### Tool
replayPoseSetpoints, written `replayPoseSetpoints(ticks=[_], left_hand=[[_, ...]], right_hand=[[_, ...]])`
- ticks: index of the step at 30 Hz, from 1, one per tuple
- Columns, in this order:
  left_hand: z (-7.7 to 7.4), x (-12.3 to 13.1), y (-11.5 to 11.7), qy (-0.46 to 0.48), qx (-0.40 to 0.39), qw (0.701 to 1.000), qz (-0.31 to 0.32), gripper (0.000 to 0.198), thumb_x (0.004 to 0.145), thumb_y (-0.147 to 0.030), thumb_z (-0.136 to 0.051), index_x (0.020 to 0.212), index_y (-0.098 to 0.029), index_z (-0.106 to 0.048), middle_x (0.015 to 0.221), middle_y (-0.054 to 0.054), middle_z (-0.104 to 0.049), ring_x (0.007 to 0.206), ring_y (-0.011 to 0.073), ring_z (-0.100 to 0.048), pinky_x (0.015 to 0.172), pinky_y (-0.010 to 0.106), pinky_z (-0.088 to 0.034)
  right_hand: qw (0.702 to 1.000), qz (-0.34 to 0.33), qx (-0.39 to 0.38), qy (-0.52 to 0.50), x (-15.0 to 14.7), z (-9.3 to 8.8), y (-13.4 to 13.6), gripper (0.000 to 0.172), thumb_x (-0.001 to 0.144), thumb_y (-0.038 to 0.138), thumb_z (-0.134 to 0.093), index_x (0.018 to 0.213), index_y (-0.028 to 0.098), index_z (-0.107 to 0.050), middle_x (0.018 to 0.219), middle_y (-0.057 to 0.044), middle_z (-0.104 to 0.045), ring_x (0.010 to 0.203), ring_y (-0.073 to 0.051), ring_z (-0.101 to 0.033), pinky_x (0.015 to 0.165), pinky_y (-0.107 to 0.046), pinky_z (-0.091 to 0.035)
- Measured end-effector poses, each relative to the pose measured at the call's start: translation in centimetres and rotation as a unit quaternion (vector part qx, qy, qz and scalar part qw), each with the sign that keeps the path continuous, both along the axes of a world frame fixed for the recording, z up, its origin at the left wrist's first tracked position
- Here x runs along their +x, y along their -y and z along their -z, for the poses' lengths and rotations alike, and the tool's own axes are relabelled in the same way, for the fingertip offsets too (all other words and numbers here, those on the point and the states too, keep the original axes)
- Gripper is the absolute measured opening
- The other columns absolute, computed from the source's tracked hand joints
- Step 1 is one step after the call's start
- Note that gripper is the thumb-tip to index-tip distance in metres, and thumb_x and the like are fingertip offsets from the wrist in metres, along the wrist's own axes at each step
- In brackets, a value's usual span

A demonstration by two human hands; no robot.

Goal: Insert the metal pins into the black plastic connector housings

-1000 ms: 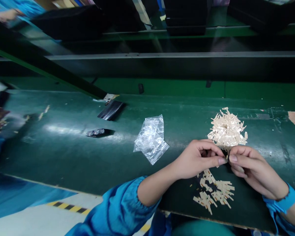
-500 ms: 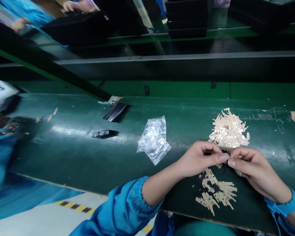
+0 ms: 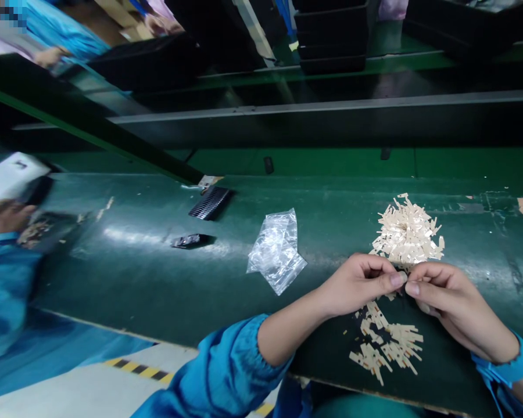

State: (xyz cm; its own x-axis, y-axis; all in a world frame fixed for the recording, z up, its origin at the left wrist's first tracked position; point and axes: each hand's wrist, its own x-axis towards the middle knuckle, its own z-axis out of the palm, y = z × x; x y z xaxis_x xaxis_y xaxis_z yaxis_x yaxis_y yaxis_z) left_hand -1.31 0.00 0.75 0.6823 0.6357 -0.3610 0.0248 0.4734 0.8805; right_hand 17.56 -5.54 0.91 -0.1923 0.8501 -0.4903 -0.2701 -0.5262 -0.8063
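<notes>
My left hand (image 3: 366, 284) and my right hand (image 3: 451, 296) meet fingertip to fingertip over the green bench, thumbs pressed to forefingers. Between them is something small and dark, mostly hidden by the fingers; its kind cannot be made out. Just beyond the hands rises a heap of small cream-coloured flat strips (image 3: 407, 229). Nearer to me, below the hands, a looser spread of similar cream pieces (image 3: 401, 342) lies on the bench, some with orange-brown marks. Clear plastic zip bags (image 3: 276, 249) lie to the left of my left hand.
A black ribbed strip (image 3: 210, 202) and a small dark packet (image 3: 192, 240) lie left on the green bench (image 3: 157, 290). A green post (image 3: 91, 125) slants across the upper left. At far left, a co-worker's hand (image 3: 4, 217) is beside a white box (image 3: 15, 174).
The whole view has shifted slightly, so the bench items sit a little further right and lower. My hands keep nearly the same pinch. More of the co-worker's hand shows at far left.
</notes>
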Motion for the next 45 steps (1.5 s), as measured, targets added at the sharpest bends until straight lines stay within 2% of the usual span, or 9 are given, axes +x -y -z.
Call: replayPoseSetpoints(ticks=[9,12,15,21,27,31,35,40,45], left_hand=[[0.4,0.3,-0.3,-0.028,0.024,0.999,0.022,0.053,0.085,-0.069,-0.067,0.074,-0.017,-0.064,0.058,-0.006,-0.047,0.050,0.0075,-0.037,0.048,0.022,-0.029],[0.5,1.2,-3.8,-0.107,0.158,0.981,-0.032,0.043,0.094,-0.056,-0.062,0.083,-0.016,-0.069,0.068,-0.002,-0.059,0.058,0.0094,-0.049,0.057,0.023,-0.040],[0.8,3.1,-9.8,-0.288,0.346,0.886,-0.105,0.036,0.097,-0.052,-0.062,0.091,-0.017,-0.071,0.087,0.003,-0.070,0.078,0.0143,-0.063,0.074,0.025,-0.048],[1.8,8.2,-19.6,-0.430,0.368,0.806,-0.174,0.049,0.093,-0.054,-0.069,0.116,-0.011,-0.066,0.136,0.023,-0.058,0.132,0.0375,-0.050,0.107,0.044,-0.039],[1.4,10.6,-22.3,-0.427,0.327,0.829,-0.154,0.026,0.087,-0.028,-0.079,0.105,-0.011,-0.069,0.129,0.022,-0.065,0.130,0.0364,-0.054,0.105,0.043,-0.042],[0.1,8.4,-19.8,-0.341,0.301,0.884,-0.109,0.023,0.091,-0.013,-0.069,0.113,-0.010,-0.065,0.102,0.014,-0.073,0.095,0.0222,-0.070,0.083,0.031,-0.051],[-0.9,3.2,-12.2,-0.249,0.237,0.937,-0.055,0.019,0.098,-0.018,-0.057,0.117,-0.013,-0.059,0.085,0.005,-0.071,0.068,0.0135,-0.068,0.058,0.022,-0.049],[-0.6,-2.1,-2.6,-0.095,0.078,0.992,-0.017,0.046,0.097,-0.028,-0.061,0.138,-0.017,-0.043,0.087,0.005,-0.074,0.064,0.0145,-0.071,0.057,0.023,-0.054],[0.2,-2.2,1.3,-0.037,0.008,0.998,-0.045,0.048,0.098,-0.028,-0.059,0.143,-0.020,-0.044,0.088,0.004,-0.075,0.059,0.0120,-0.070,0.057,0.022,-0.054]], right_hand=[[1.000,0.010,-0.009,-0.013,0.2,-0.3,-0.1,0.032,0.071,0.045,-0.092,0.068,0.018,-0.075,0.052,0.005,-0.045,0.050,-0.009,-0.028,0.047,-0.026,-0.019],[1.000,0.015,-0.004,-0.008,0.4,-0.1,-0.1,0.033,0.072,0.046,-0.091,0.069,0.018,-0.076,0.052,0.005,-0.044,0.050,-0.009,-0.028,0.048,-0.027,-0.017],[1.000,0.014,0.000,0.004,0.6,0.2,-0.2,0.033,0.072,0.046,-0.091,0.072,0.017,-0.077,0.054,0.004,-0.047,0.051,-0.009,-0.031,0.048,-0.027,-0.018],[0.999,0.013,0.029,0.024,0.9,0.9,-0.6,0.032,0.074,0.046,-0.089,0.074,0.016,-0.077,0.056,0.003,-0.049,0.052,-0.010,-0.032,0.049,-0.027,-0.018],[0.998,0.019,0.048,0.027,1.4,1.5,-0.9,0.032,0.075,0.047,-0.089,0.074,0.017,-0.076,0.055,0.004,-0.048,0.050,-0.010,-0.032,0.048,-0.026,-0.019],[0.995,0.055,0.067,0.053,2.0,1.4,-1.1,0.027,0.076,0.042,-0.087,0.073,0.017,-0.078,0.057,0.002,-0.054,0.051,-0.010,-0.037,0.048,-0.025,-0.025],[0.988,0.116,0.069,0.076,2.1,1.4,-1.2,0.023,0.074,0.039,-0.087,0.074,0.017,-0.080,0.065,-0.002,-0.065,0.056,-0.013,-0.048,0.049,-0.025,-0.037],[0.991,0.093,0.046,0.082,1.4,2.0,-1.1,0.022,0.072,0.039,-0.087,0.073,0.018,-0.081,0.070,-0.004,-0.068,0.057,-0.014,-0.054,0.049,-0.026,-0.043],[0.991,0.066,0.039,0.113,0.9,2.4,-0.7,0.021,0.074,0.039,-0.086,0.073,0.019,-0.081,0.073,-0.005,-0.072,0.060,-0.015,-0.057,0.054,-0.027,-0.045]])
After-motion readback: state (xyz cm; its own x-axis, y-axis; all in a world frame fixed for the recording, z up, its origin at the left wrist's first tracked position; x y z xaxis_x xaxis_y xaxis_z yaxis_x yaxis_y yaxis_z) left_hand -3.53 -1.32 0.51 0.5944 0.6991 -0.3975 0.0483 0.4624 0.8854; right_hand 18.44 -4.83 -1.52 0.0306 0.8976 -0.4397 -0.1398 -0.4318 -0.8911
